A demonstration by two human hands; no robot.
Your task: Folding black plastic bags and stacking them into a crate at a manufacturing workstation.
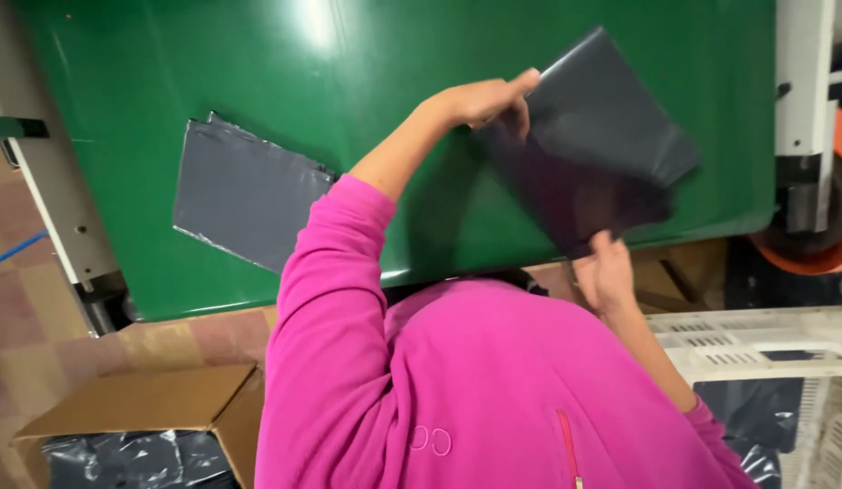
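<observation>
Hands, left (486, 98) and right (604, 270), pinching dark mailer bag (591, 145) (raised over green belt (258, 63)).

Pretty bright overall, lit from overhead. Hot white glare streak near the top of the glossy green tabletop (366, 54). Soft shadow under the raised grey bag (593, 136). Slight motion blur there, dimmer and murkier toward the bottom corners.

Your left arm stretches far forward, left hand (484, 98) pinched shut with thumb on top; your right hand (605, 272) is raised nearer you, fingers curled closed.
</observation>
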